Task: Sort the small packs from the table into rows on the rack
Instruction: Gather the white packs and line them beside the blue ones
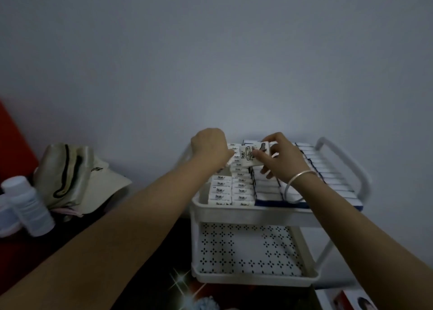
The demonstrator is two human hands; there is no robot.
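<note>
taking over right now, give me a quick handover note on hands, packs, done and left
Right hand pinches one printed pack above the far end of the rack's top tray.
Left hand is over the rows of packs, far left; fingers hidden, grip unclear.
Done: top tray nearly filled with rows.
Left: seat the held pack; lower shelf holds none; no loose packs in view.

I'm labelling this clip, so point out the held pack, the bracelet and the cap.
held pack (254,156), head view, printed front face.
bracelet (300,176), head view, band across the wrist.
cap (110,185), head view, its brim.
</note>
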